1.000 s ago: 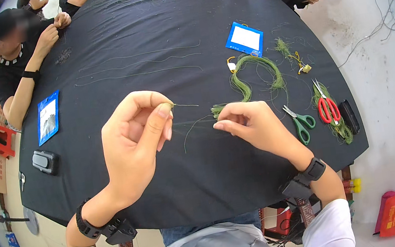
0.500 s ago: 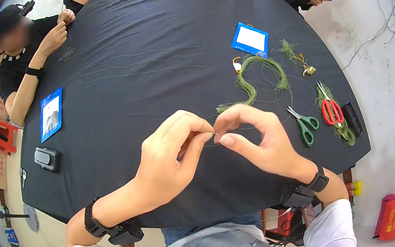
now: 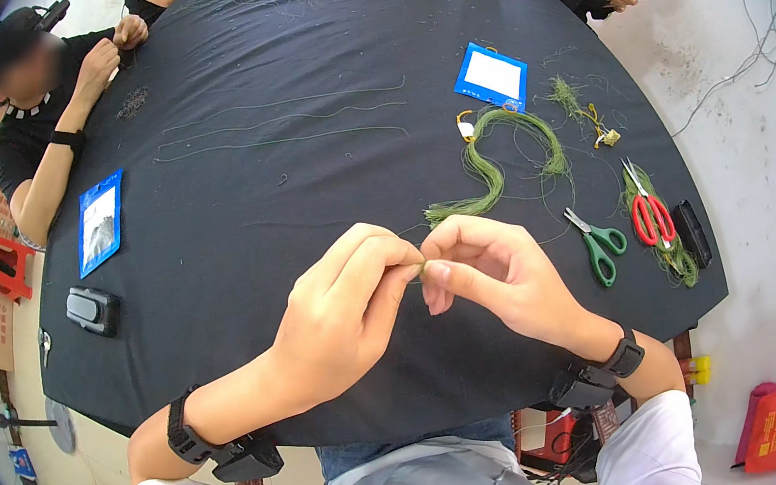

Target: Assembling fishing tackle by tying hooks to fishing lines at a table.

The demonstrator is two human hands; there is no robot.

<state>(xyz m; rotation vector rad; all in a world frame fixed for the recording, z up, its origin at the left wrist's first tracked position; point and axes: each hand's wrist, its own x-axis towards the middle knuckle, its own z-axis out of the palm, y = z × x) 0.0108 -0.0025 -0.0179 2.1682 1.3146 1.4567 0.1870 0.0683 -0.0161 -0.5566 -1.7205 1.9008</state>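
Observation:
My left hand (image 3: 333, 310) and my right hand (image 3: 513, 286) meet above the near middle of the table. Thumb and forefinger of each are pinched together on a thin green line, mostly hidden by the fingers. Whether a small hook is held with it, I cannot tell. Just beyond my right hand lies a looped bundle of green line (image 3: 496, 183) with a tag at one end. Green-handled scissors (image 3: 599, 247) rest to the right of that hand. Two tiny hooks (image 3: 283, 180) lie on the cloth beyond my left hand.
Black cloth covers the table (image 3: 217, 296). Three cut lines (image 3: 294, 140) lie stretched across it. At left are a blue pouch (image 3: 101, 223) and a dark grey case (image 3: 93, 312); at right, another blue pouch (image 3: 491, 79) and red-handled scissors (image 3: 650, 217). Other people sit around the far side.
My right fingers have closed in from a wide ring to a tighter pinch against the left fingertips. Both hands have dipped slightly toward me.

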